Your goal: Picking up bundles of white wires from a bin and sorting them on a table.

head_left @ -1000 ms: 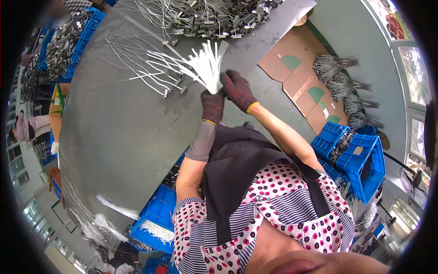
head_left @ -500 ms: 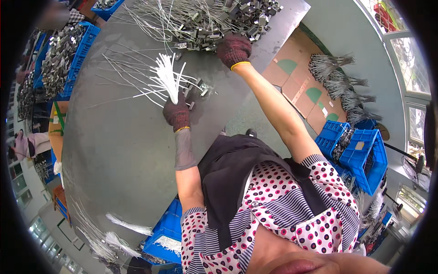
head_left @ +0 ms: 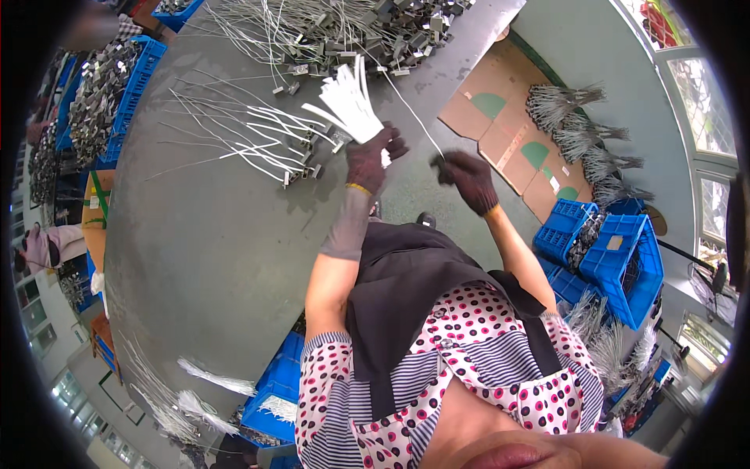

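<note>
My left hand (head_left: 369, 162), in a dark red knit glove, is closed around the lower ends of a bundle of white tubes (head_left: 348, 102), which fan out above it. My right hand (head_left: 469, 181), gloved alike, pinches the near end of a thin wire (head_left: 410, 112) that runs up to the left, past the tubes. What sits on that end is hidden by the fingers. Several white-sleeved wires with small metal blocks (head_left: 269, 148) lie loose on the table, left of my left hand. A large heap of wires with metal blocks (head_left: 344, 39) covers the table's far side.
The grey table (head_left: 203, 258) curves round my left side. More white bundles (head_left: 215, 377) lie at its near left. Blue crates stand at far left (head_left: 139, 98), beside my left elbow (head_left: 281, 391) and at right (head_left: 623, 270). Flattened cardboard (head_left: 512, 125) and wire bunches (head_left: 582, 113) lie at right.
My left hand has moved right with the white tubes, away from the loose wires. My right hand has come back from the heap toward me, drawing out one wire.
</note>
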### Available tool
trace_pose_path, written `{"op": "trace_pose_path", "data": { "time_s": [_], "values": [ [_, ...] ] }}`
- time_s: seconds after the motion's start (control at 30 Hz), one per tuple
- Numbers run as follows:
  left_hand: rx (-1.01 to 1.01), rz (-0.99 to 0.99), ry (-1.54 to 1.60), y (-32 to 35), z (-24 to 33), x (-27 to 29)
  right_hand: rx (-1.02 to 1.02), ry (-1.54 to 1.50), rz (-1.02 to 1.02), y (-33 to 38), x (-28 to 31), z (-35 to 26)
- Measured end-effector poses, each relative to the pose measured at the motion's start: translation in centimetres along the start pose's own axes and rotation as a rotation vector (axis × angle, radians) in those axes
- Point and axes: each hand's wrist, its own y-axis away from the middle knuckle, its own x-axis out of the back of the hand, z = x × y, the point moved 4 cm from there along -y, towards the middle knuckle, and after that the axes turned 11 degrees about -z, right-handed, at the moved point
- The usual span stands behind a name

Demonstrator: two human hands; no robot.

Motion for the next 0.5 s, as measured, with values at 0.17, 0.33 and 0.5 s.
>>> {"op": "trace_pose_path", "data": {
  "time_s": [0.17,0.33,0.5],
  "values": [
    [0.108,-0.009,0.138,-2.3,-3.9,-2.0,-0.355,0.056,-0.068,13.6,2.3,12.7],
    [0.008,0.109,0.119,-0.2,-0.3,-4.3,-0.431,0.089,0.107,23.3,2.7,20.2],
    [-0.143,0.046,0.065,-2.4,2.4,-1.8,-0.500,-0.005,0.328,25.8,3.7,22.6]
  ]
}}
